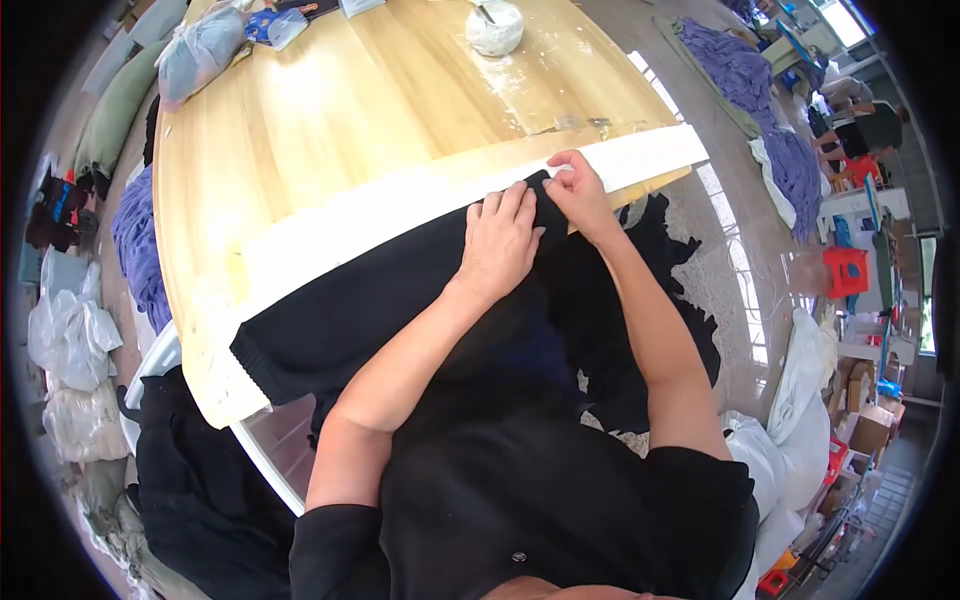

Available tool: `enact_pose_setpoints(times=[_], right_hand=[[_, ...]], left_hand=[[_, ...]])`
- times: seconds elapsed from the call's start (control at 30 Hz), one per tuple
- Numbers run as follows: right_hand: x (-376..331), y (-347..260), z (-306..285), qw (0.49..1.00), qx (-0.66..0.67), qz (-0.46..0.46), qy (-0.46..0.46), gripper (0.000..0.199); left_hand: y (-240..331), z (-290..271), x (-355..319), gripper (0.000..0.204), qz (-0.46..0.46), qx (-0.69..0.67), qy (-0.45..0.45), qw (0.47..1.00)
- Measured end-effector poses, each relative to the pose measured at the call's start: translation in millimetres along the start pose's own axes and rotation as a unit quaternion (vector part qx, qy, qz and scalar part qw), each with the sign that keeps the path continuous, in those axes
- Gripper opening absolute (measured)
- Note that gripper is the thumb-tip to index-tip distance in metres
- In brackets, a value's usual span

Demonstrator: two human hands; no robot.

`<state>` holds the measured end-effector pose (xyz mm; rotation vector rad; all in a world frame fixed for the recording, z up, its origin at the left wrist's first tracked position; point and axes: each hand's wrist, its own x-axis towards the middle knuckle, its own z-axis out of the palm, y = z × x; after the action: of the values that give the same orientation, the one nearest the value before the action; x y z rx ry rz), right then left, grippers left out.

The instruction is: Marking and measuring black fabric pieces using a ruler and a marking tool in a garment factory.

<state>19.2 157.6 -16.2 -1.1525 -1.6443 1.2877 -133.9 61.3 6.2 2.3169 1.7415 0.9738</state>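
Observation:
A black cloth garment (370, 300) with a ribbed cuff at its left end lies across the near edge of the table. Beneath it runs a long white strip (660, 157), showing along the far side and at the right end. My left hand (500, 242) rests palm down on the garment near its right end, fingers stretched out. Just right of it, my right hand (582, 200) has thumb and fingers pinched at the garment's far right corner. The fingertips partly hide the cloth there.
A pale wooden table (400, 110) carries a white-coated pot (495, 28) and a filled plastic bag (203, 57) at the back. Black cloth (200, 480) fills a white tub at the left. Purple cloth (770, 130) and a red stool (846, 272) are at the right.

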Motion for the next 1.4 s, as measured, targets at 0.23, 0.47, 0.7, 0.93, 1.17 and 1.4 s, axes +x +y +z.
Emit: enact_pose_setpoints(times=[0.23, 0.47, 0.7, 0.93, 1.17, 1.4], right_hand=[[-0.2, -11.1, -3.4, 0.989, -0.151, -0.002, 0.010, 0.023], [-1.6, -5.3, -14.6, 0.993, -0.092, -0.023, -0.068, 0.020], [10.3, 9.0, -10.1, 0.990, 0.132, 0.025, 0.042, 0.014], [15.3, -9.4, -32.6, 0.999, 0.009, 0.002, -0.051, 0.026], [19.6, -0.5, 18.7, 0.969, -0.235, -0.049, -0.053, 0.010], [44.7, -38.4, 2.8, 0.886, -0.432, -0.030, -0.166, 0.017]], left_hand=[[2.0, 20.0, 2.0, 0.045, 0.035, 0.090, -0.016, 0.995], [11.2, 23.5, 2.5, 0.047, 0.025, 0.133, -0.042, 0.990], [7.9, 15.6, 13.4, 0.047, 0.019, 0.150, -0.087, 0.985], [16.7, 6.5, 36.1, 0.050, 0.043, 0.132, -0.128, 0.982], [14.9, -3.2, 18.0, 0.056, 0.050, 0.178, -0.176, 0.967], [35.9, 0.5, 26.4, 0.061, 0.069, 0.179, -0.150, 0.970]])
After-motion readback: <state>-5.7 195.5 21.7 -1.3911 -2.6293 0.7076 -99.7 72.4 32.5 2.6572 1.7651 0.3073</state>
